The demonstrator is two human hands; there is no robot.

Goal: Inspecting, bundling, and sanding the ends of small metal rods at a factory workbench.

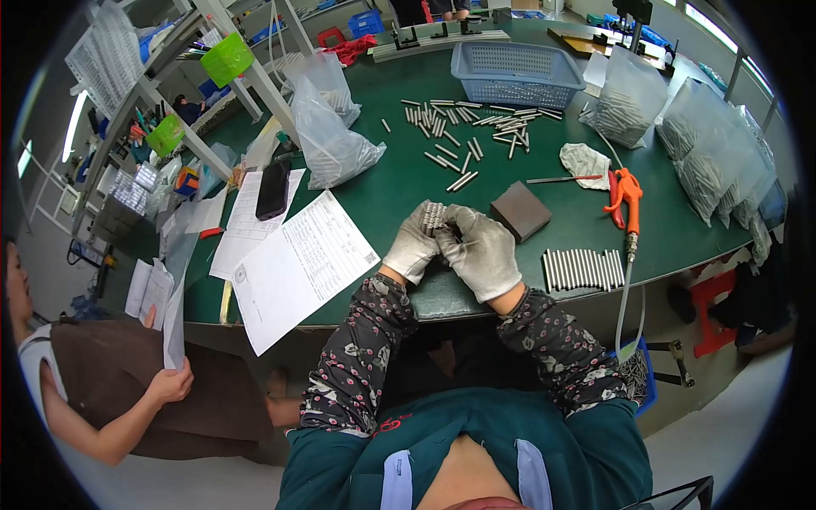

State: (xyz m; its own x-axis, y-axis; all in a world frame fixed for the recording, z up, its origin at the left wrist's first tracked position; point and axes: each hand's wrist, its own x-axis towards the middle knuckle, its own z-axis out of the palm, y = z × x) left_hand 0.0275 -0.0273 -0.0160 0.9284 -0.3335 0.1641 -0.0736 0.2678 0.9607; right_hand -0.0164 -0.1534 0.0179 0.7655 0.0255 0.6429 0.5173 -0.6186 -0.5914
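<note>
Both my hands wear pale work gloves and meet over the green table near its front edge. A small bundle of metal pins (433,218) is gripped between them, ends facing up. My left hand (411,246) closes round its left side, and my right hand (479,253) closes on it from the right. Just right of my right hand sits a dark brown block (520,211). Farther right, a neat row of metal pins (583,270) lies side by side. Beyond my hands, many loose metal pins (463,140) are scattered over the tabletop.
A blue plastic basket (517,75) stands behind the loose pins. An orange air gun (627,200) with a hose lies at right, near bags of pins (710,144). Printed sheets (297,272) and a phone (273,189) lie left. Another person (127,382) stands at left holding papers.
</note>
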